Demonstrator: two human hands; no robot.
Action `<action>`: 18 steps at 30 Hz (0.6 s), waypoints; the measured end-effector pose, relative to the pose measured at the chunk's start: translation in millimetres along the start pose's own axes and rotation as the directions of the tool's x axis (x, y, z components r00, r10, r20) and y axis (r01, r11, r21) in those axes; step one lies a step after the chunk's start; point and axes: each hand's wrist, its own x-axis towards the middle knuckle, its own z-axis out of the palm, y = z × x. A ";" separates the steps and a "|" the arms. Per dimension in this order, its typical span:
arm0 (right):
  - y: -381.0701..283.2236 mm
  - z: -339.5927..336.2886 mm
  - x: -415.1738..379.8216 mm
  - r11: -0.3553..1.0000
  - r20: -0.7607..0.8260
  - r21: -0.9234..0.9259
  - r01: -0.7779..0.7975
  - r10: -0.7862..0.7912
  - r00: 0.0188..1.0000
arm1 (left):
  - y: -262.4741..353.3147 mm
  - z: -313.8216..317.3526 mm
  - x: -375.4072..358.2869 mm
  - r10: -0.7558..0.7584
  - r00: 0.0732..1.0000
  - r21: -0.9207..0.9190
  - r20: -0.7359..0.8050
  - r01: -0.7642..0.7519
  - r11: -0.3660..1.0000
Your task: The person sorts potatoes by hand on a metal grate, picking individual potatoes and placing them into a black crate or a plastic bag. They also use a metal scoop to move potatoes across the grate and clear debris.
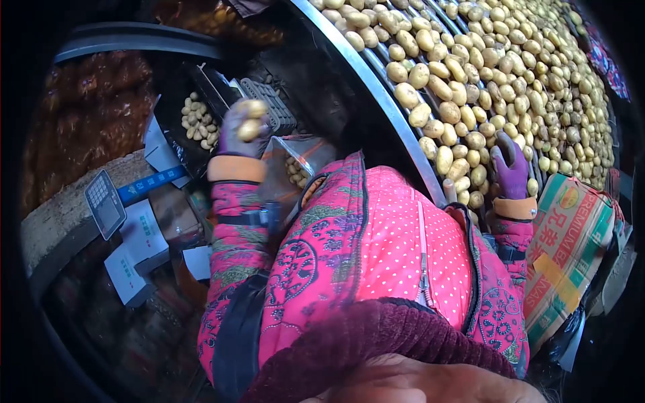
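Observation:
My left hand (236, 138), in a purple glove with an orange cuff, is closed around potatoes; two pale ones (249, 129) show. It is held up beside a black-lined box with a heap of small potatoes (199, 119). Close below it, a clear bag (310, 152) has more potatoes inside. On the other side, my right hand (512, 173) rests among the potatoes (449, 111) spread over the roller conveyor (379, 55). Its gloved thumb and fingers are apart, and I see nothing held in them.
A metal rail (383, 91) edges the conveyor. At left stand a scale display (105, 204) on a blue post, white-and-green boxes (142, 232), a grey plastic crate (272, 101) and red mesh sacks (101, 87). A printed carton (564, 248) stands at right. A patterned sleeve (605, 64) shows far right.

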 end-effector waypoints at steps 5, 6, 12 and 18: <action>13.5 -6.6 2.3 0.997 0.052 -0.065 -0.039 0.043 0.998 | 59.6 -129.8 21.4 0.010 1.000 -0.052 0.019 -0.009 0.999; 17.3 -10.0 1.7 0.999 0.070 -0.033 -0.014 0.016 0.997 | 60.6 -123.6 29.9 -0.038 0.992 -0.083 0.123 0.049 0.995; -13.9 -21.1 10.6 0.999 0.079 -0.002 -0.034 0.034 0.996 | -23.6 125.4 36.5 0.390 0.771 0.705 0.504 -0.628 0.330; -57.9 11.9 62.8 0.848 0.075 -0.281 0.450 -0.448 0.891 | -94.8 264.9 68.9 0.052 0.297 0.286 0.953 -0.835 -0.470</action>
